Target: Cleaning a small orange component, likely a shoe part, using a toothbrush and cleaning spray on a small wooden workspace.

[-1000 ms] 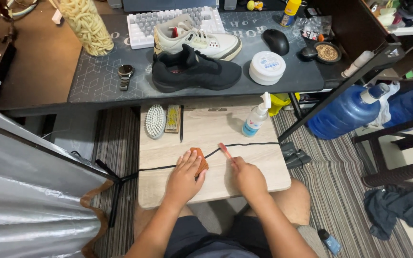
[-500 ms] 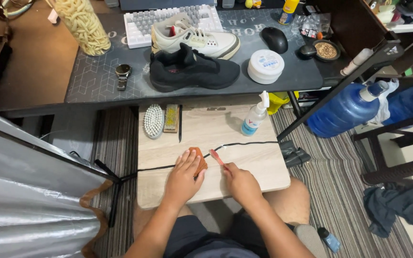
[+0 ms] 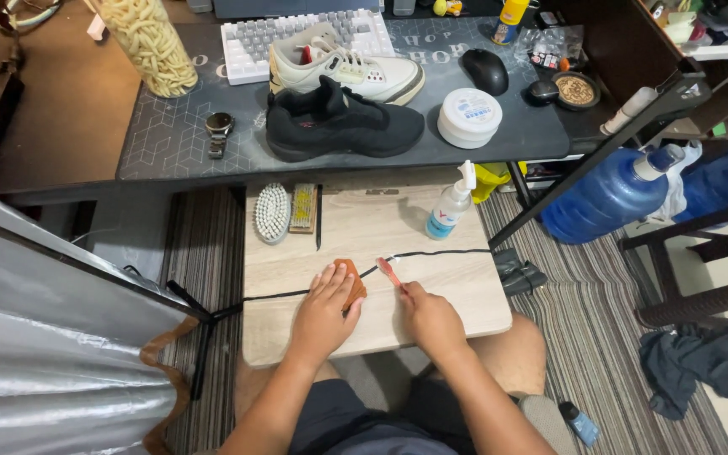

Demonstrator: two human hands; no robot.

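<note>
Hands (image 3: 377,312) on orange block (image 3: 352,282), toothbrush (image 3: 390,272)

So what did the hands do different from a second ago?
The right hand swung the small pink brush leftward, closer to the brown piece under the left hand. Both hands kept their hold. The shoes, spray bottle and white brush stayed put.
</note>
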